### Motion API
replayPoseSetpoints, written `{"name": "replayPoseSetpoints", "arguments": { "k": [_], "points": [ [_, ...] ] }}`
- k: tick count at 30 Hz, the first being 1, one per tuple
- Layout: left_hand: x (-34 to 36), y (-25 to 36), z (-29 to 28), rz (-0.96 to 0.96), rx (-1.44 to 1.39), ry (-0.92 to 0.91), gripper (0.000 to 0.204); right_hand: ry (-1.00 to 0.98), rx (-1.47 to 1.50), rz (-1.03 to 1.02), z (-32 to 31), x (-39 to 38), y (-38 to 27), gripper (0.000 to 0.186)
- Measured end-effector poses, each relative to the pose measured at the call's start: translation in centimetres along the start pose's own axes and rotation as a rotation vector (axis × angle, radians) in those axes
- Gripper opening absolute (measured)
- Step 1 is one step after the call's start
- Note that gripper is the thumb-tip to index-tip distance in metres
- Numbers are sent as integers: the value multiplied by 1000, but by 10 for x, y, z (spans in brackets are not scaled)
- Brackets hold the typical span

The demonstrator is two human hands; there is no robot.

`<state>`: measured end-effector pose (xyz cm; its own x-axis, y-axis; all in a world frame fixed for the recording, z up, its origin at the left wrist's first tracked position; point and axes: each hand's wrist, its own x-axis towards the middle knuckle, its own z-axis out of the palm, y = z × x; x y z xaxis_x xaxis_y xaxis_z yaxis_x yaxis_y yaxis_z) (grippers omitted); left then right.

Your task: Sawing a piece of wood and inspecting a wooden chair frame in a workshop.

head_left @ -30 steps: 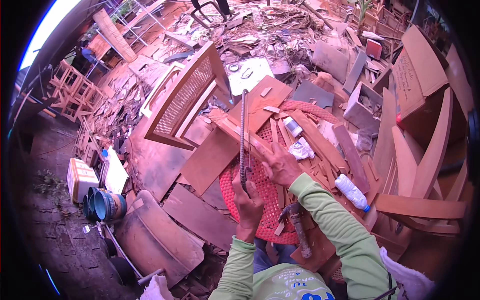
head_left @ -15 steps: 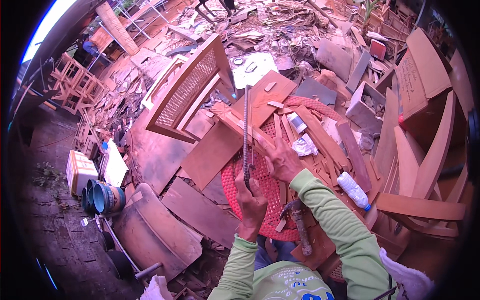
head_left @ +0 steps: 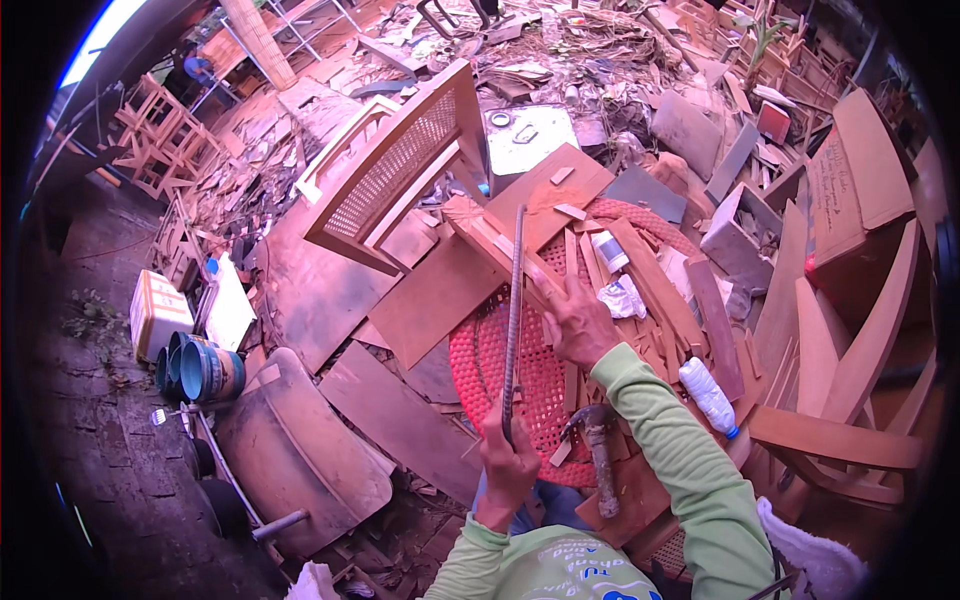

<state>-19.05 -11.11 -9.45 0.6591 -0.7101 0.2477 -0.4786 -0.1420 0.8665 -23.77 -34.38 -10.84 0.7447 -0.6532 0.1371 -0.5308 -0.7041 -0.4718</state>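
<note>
My left hand (head_left: 508, 468) is closed round the lower end of a bow saw (head_left: 517, 300), whose frame is a long, ribbed, slightly curved metal rod. The saw points away from me, alongside a narrow wooden board (head_left: 490, 232). My right hand (head_left: 578, 322) grips the near end of that board, just right of the saw, with one finger stretched along it. Under both lies a round red woven seat (head_left: 480, 365). A hammer (head_left: 600, 455) with a worn handle rests close to my lap. The saw's blade is too thin to make out clearly.
Wooden offcuts, a white bottle (head_left: 608, 250) and a plastic bottle (head_left: 708, 395) lie to the right. A cane-backed chair frame (head_left: 395, 165) stands beyond the board. Curved wooden parts and a cardboard box (head_left: 840, 195) are at far right; blue buckets (head_left: 210, 370) stand left.
My left hand has pulled the saw back toward me, down along the board. My right hand keeps its hold on the board. The whole view has shifted slightly.
</note>
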Motion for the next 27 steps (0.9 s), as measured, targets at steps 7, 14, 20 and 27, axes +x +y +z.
{"name": "replayPoseSetpoints", "arguments": {
  "k": [7,14,20,27],
  "points": [
    [89,-10,33,69,4,41,26,70,6,-86,5,4,-12,74],
    [-15,0,-6,74,47,29,31,9,-42,-25,4,1,-4,73],
    [96,-15,34,175,46,76,28,14,-8,-54,5,3,-8,76],
    [1,19,-12,-21,22,1,22,19,-52,-58,2,0,-6,82]
  ]
}}
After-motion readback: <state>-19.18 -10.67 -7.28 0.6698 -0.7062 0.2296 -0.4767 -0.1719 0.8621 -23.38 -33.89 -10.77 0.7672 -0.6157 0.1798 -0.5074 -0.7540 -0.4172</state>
